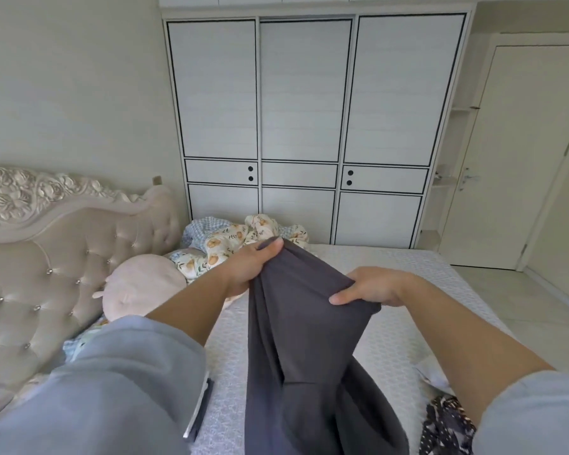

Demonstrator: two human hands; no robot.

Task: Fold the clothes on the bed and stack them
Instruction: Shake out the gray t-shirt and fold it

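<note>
Dark grey garment [296, 339] hangs lengthwise from both hands, left [248, 272], right [372, 287].

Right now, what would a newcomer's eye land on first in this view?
The long dark grey garment, held up at centre over the bed: the left hand grips its top edge, the right hand pinches it alongside. Behind stands the white three-door wardrobe; at left, the tufted cream headboard.

Head-worn camera looks forward and down, close over the bed [391, 323] (single view).
</note>
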